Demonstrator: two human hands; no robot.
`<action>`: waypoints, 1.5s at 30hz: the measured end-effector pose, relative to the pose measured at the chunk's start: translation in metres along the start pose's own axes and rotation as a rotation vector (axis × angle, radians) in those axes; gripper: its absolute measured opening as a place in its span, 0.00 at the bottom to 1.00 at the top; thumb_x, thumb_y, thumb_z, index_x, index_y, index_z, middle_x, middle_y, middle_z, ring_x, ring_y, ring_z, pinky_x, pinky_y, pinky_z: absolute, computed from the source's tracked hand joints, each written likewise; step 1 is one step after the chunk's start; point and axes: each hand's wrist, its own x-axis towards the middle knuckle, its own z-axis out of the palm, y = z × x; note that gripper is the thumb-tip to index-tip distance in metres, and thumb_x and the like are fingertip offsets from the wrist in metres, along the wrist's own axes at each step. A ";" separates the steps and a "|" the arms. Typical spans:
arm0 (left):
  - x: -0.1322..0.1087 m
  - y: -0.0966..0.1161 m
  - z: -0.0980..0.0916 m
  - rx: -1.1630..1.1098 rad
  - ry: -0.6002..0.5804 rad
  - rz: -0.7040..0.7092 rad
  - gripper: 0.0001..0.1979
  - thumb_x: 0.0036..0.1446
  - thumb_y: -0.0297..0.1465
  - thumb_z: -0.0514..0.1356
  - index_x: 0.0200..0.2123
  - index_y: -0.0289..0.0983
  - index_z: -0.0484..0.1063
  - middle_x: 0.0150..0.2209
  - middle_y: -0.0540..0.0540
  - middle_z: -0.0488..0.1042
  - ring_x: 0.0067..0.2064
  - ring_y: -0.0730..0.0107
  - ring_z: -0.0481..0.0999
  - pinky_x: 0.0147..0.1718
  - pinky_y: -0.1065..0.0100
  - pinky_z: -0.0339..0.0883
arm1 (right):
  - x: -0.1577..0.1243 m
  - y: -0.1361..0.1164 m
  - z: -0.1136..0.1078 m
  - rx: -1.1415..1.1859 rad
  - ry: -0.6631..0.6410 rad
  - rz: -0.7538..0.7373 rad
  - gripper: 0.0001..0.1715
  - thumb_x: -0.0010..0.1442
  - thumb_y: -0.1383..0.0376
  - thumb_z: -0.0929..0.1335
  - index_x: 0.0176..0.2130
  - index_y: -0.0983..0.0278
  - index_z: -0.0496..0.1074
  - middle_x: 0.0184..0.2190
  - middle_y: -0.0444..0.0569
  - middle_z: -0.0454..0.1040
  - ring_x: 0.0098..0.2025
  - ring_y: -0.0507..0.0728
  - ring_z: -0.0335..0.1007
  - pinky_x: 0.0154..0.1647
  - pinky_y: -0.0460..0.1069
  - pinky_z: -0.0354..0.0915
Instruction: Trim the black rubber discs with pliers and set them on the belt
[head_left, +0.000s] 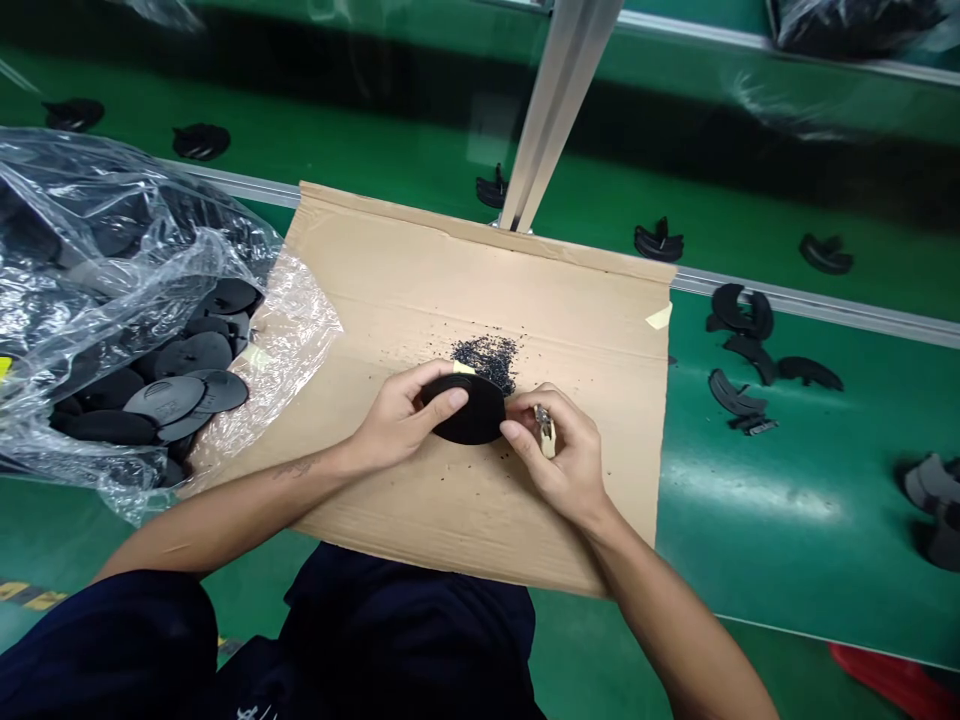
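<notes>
Over the cardboard, my left hand (405, 415) pinches a round black plastic disc (480, 415), thumb on top and fingers beneath. Pale yellow tape wraps one of its fingertips. My right hand (559, 450) is closed at the disc's right edge, thumb and forefinger at the rim. Tucked in its curled fingers is a small tool (545, 432) with a cream-coloured handle and a metal part; its exact kind is mostly hidden. Just beyond the disc lies a pile of small black plastic scraps (487, 358).
A cardboard sheet (405, 270) covers the green bench (750, 540). At left, a clear plastic bag (150, 260) spills several black discs (187, 355). Curved black parts (739, 390) lie at right, more along the back. A metal post (559, 110) rises behind the cardboard.
</notes>
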 end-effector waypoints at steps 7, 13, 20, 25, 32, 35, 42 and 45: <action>0.000 -0.003 0.002 -0.011 -0.006 0.102 0.16 0.68 0.35 0.63 0.57 0.39 0.76 0.51 0.44 0.82 0.49 0.68 0.83 0.47 0.71 0.77 | -0.003 -0.001 0.004 0.015 -0.078 0.020 0.07 0.66 0.61 0.71 0.37 0.61 0.71 0.29 0.44 0.70 0.30 0.53 0.66 0.31 0.49 0.63; -0.005 -0.001 0.001 0.222 -0.049 0.329 0.18 0.70 0.28 0.59 0.61 0.38 0.73 0.53 0.43 0.82 0.52 0.67 0.83 0.53 0.69 0.77 | -0.005 -0.003 0.008 0.044 -0.044 0.023 0.07 0.66 0.66 0.69 0.34 0.61 0.69 0.26 0.41 0.68 0.26 0.51 0.62 0.28 0.47 0.60; -0.008 -0.002 0.008 0.280 -0.003 0.295 0.16 0.72 0.31 0.56 0.60 0.37 0.73 0.52 0.42 0.82 0.52 0.67 0.82 0.53 0.67 0.77 | -0.009 -0.002 0.014 0.074 0.010 0.090 0.10 0.67 0.61 0.70 0.33 0.61 0.70 0.25 0.42 0.68 0.26 0.51 0.62 0.28 0.48 0.60; -0.007 -0.003 0.008 0.261 -0.028 0.254 0.15 0.73 0.33 0.55 0.58 0.38 0.72 0.53 0.42 0.80 0.54 0.66 0.81 0.54 0.66 0.76 | -0.009 0.000 0.015 0.080 0.025 0.084 0.10 0.66 0.60 0.70 0.33 0.61 0.70 0.26 0.42 0.68 0.26 0.51 0.62 0.28 0.48 0.61; -0.007 -0.005 0.010 0.252 0.004 0.244 0.15 0.73 0.35 0.54 0.58 0.39 0.72 0.52 0.42 0.80 0.53 0.66 0.80 0.53 0.65 0.75 | -0.007 0.000 0.015 0.054 0.022 0.049 0.07 0.66 0.64 0.70 0.34 0.61 0.71 0.26 0.42 0.70 0.26 0.51 0.63 0.29 0.48 0.62; -0.007 -0.004 0.010 0.264 0.008 0.248 0.15 0.73 0.35 0.54 0.57 0.38 0.72 0.52 0.42 0.80 0.52 0.65 0.81 0.52 0.65 0.76 | -0.008 0.001 0.015 0.040 0.017 0.058 0.08 0.67 0.62 0.70 0.34 0.61 0.71 0.27 0.43 0.71 0.27 0.51 0.64 0.29 0.48 0.63; -0.004 -0.002 0.005 0.349 0.022 0.390 0.15 0.73 0.31 0.55 0.59 0.38 0.72 0.50 0.42 0.81 0.50 0.66 0.82 0.50 0.65 0.78 | -0.006 0.002 0.009 -0.053 0.033 0.033 0.10 0.64 0.58 0.74 0.40 0.61 0.75 0.31 0.46 0.75 0.31 0.54 0.70 0.33 0.50 0.67; -0.003 -0.003 0.005 0.397 -0.018 0.490 0.16 0.72 0.29 0.55 0.61 0.39 0.70 0.46 0.43 0.82 0.46 0.68 0.82 0.46 0.67 0.79 | -0.004 0.002 0.007 -0.059 0.020 -0.040 0.09 0.63 0.60 0.75 0.42 0.61 0.76 0.31 0.46 0.75 0.31 0.55 0.71 0.33 0.50 0.67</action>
